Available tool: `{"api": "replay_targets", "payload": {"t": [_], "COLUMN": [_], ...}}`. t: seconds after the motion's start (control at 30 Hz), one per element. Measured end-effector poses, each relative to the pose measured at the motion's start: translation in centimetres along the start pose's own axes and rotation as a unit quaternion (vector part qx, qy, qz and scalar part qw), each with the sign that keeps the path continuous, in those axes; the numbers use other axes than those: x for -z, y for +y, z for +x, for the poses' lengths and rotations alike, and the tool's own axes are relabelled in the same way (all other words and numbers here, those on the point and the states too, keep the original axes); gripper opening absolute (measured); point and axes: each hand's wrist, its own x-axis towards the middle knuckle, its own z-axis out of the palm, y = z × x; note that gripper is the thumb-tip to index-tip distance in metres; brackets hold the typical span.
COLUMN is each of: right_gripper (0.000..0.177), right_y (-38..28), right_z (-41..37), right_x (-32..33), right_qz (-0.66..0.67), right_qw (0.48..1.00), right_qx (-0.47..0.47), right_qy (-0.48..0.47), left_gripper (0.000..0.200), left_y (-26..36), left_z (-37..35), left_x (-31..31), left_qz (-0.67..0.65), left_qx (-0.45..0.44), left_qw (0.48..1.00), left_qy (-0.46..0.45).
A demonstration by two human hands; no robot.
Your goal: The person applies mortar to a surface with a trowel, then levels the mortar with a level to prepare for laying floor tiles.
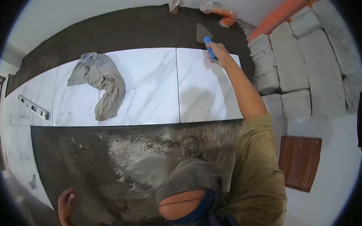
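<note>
My right hand (pixel 219 54) is wrapped round the blue handle of a trowel (pixel 202 33). The trowel's pointed blade lies over a dark bed of mortar (pixel 144 26), just past the far edge of the white marbled floor tiles (pixel 150 86). Down at the lower left, my left hand (pixel 67 200) hangs above the bare floor with its fingers loosely bent and nothing visible in them. A crumpled grey cloth (pixel 106 80) rests on the tiles, left of my right hand.
A spirit level (pixel 33 107) lies on the left tiles. Orange pipe (pixel 228 19) rises from the mortar by the wall. Grey blocks (pixel 288 61) form a wall at the right, with a leaning orange pipe (pixel 278 18) above. A reddish-brown panel (pixel 299 163) sits at right.
</note>
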Motion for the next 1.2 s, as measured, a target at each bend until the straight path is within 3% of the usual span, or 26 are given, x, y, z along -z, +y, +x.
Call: {"api": "replay_targets", "payload": {"t": [0.07, 0.1, 0.17, 0.27, 0.37, 0.5, 0.57, 0.63, 0.7, 0.73, 0.83, 0.9, 0.97, 1.0, 1.03, 1.07, 1.1, 1.2], "right_gripper": [0.020, 0.021, 0.023, 0.026, 0.025, 0.024, 0.021, 0.016, 0.013, 0.013, 0.017, 0.016, 0.015, 0.007, 0.007, 0.003, 0.002, 0.019], "right_y": [-0.7, -0.8, -2.5, -3.8, -3.8, -3.7, -3.5, -2.6, -1.5, -1.0, -1.7, -2.3, -2.9, -2.3, -2.0, -1.9, -1.3, 1.3], "right_z": [6.7, 10.2, 14.2, 20.8, 26.7, 29.9, 29.7, 29.6, 29.0, 29.1, 27.8, 26.1, 25.6, 27.4, 28.0, 28.5, 29.2, 31.3], "right_x": [-0.2, -0.2, -1.2, -2.0, -2.1, -0.4, 1.9, 5.0, 7.6, 7.8, 5.2, 3.8, 3.2, 3.5, 3.6, 3.6, 3.6, 7.9], "right_qz": [0.082, 0.122, 0.150, 0.143, 0.141, 0.141, 0.178, 0.191, 0.228, 0.239, 0.237, 0.237, 0.245, 0.242, 0.240, 0.293, 0.336, 0.267], "right_qw": [0.996, 0.990, 0.987, 0.983, 0.979, 0.976, 0.960, 0.965, 0.971, 0.969, 0.970, 0.968, 0.965, 0.968, 0.968, 0.955, 0.933, 0.960], "right_qx": [0.008, 0.013, 0.014, 0.045, 0.026, 0.019, -0.028, -0.033, 0.011, 0.050, 0.044, 0.079, 0.045, 0.031, 0.029, 0.032, 0.032, 0.075], "right_qy": [-0.029, -0.063, -0.063, -0.105, -0.145, -0.163, -0.214, -0.174, -0.074, -0.050, 0.007, -0.038, -0.087, -0.055, -0.059, 0.033, 0.122, -0.038], "left_gripper": [0.031, 0.031, 0.030, 0.040, 0.042, 0.044, 0.046, 0.047, 0.049, 0.050, 0.053, 0.054, 0.059, 0.062, 0.058, 0.055, 0.051, 0.042], "left_y": [-5.3, -7.3, -11.8, -22.9, -16.9, -8.7, -5.7, -3.2, -1.6, -1.0, 0.3, 0.5, -7.3, -11.1, -9.6, -7.8, -7.5, -8.4], "left_z": [1.1, 1.0, -0.1, -2.7, -6.5, -8.8, -9.5, -9.6, -10.1, -10.1, -10.1, -9.9, -10.5, -10.7, -10.2, -9.1, -8.9, -9.0], "left_x": [-0.8, -1.1, -1.9, -5.1, -9.5, -12.8, -12.9, -13.0, -12.4, -12.2, -10.8, -10.2, -9.8, -9.6, -10.1, -11.1, -11.3, -12.9], "left_qz": [-0.134, -0.133, -0.041, 0.023, -0.070, -0.179, -0.211, -0.242, -0.269, -0.281, -0.310, -0.320, -0.231, -0.208, -0.194, -0.190, -0.190, -0.211], "left_qx": [0.076, 0.088, 0.104, 0.179, 0.277, 0.323, 0.334, 0.346, 0.358, 0.362, 0.367, 0.352, 0.068, -0.077, 0.181, 0.284, 0.320, 0.384], "left_qw": [0.985, 0.985, 0.989, 0.981, 0.958, 0.928, 0.917, 0.904, 0.891, 0.886, 0.875, 0.877, 0.946, 0.943, 0.954, 0.937, 0.928, 0.897], "left_qy": [0.073, 0.069, 0.099, 0.074, 0.026, -0.042, -0.061, -0.070, -0.071, -0.070, -0.065, -0.070, -0.216, -0.247, -0.142, -0.067, -0.029, 0.059]}}
